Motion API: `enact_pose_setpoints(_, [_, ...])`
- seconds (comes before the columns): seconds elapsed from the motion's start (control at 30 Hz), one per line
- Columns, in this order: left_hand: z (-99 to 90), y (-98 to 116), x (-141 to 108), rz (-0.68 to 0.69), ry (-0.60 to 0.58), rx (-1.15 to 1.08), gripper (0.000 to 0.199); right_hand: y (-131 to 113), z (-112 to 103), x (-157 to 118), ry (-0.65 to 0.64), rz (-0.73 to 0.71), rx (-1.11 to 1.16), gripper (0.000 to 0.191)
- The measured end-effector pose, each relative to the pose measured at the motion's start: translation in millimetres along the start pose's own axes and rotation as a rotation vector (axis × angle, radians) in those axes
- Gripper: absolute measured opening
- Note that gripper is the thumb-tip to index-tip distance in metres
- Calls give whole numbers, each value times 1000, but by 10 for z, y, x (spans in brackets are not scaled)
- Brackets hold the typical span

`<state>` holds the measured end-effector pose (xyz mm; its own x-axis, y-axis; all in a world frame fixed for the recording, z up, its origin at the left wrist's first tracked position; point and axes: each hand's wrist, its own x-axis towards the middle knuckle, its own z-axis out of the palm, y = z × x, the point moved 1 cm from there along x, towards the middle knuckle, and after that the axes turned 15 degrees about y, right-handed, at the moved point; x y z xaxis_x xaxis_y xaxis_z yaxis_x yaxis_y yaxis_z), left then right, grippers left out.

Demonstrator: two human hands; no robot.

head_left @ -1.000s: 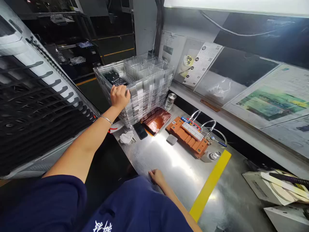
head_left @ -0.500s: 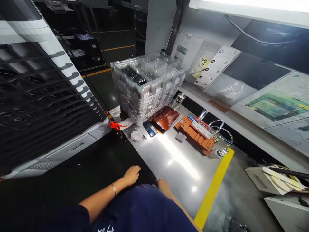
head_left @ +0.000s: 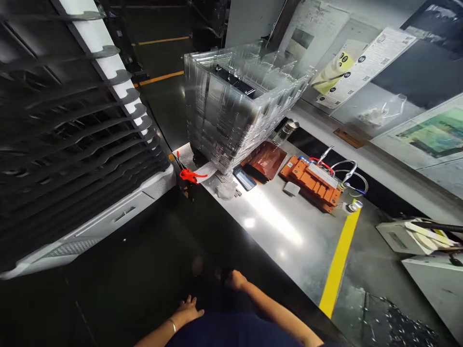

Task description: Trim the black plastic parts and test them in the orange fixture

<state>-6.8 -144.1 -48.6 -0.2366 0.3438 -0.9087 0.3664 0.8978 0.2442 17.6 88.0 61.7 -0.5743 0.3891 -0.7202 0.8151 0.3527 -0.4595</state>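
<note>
My left hand [head_left: 188, 310] is low in the middle of the view, in front of my body, over the dark floor. Its fingers are spread, and nothing shows in them. To its right, my right hand [head_left: 237, 280] is curled, with a dark shape against its fingers that blends into the background; I cannot make out what it is. Both hands are apart from the metal worktop [head_left: 267, 241], whose edge runs just beyond my right hand.
Stacked clear plastic trays [head_left: 231, 115] stand on the worktop's far end. Near them are a phone [head_left: 245, 178], a brown pouch [head_left: 266, 161], an orange fixture [head_left: 314, 183] and a red-handled tool [head_left: 191, 176]. A black-slatted rack [head_left: 90, 140] stands left. Black parts [head_left: 398, 318] lie lower right.
My left hand has dropped lower and its fingers have spread. My right hand has come forward from beside my body, into fuller view. The camera has turned, so the worktop sits differently.
</note>
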Motion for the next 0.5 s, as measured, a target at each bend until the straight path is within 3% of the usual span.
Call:
enact_pose_setpoints(0.07, [129,-42,46,12,5,23,94,-291,-371,446,169,-41,-5,13])
enact_pose_setpoints(0.17, [320,-49,130,-43,18,45,96,-739,-1204,1236,552,-100,10,38])
enact_pose_setpoints(0.27, [510,-14,290,-177,-3,72,97,-1061,-1865,1925,893,-106,-1,43])
enact_pose_setpoints(0.33, [588,26,432,-240,38,96,97,-1170,-2031,2251,930,-159,-10,38])
enact_pose_setpoints(0.4, [603,68,592,-271,131,118,92,-1215,-2041,2435,912,-207,-16,26])
enact_pose_setpoints(0.5, [522,115,869,-292,303,156,79,-1193,-1993,2352,943,-242,106,22])
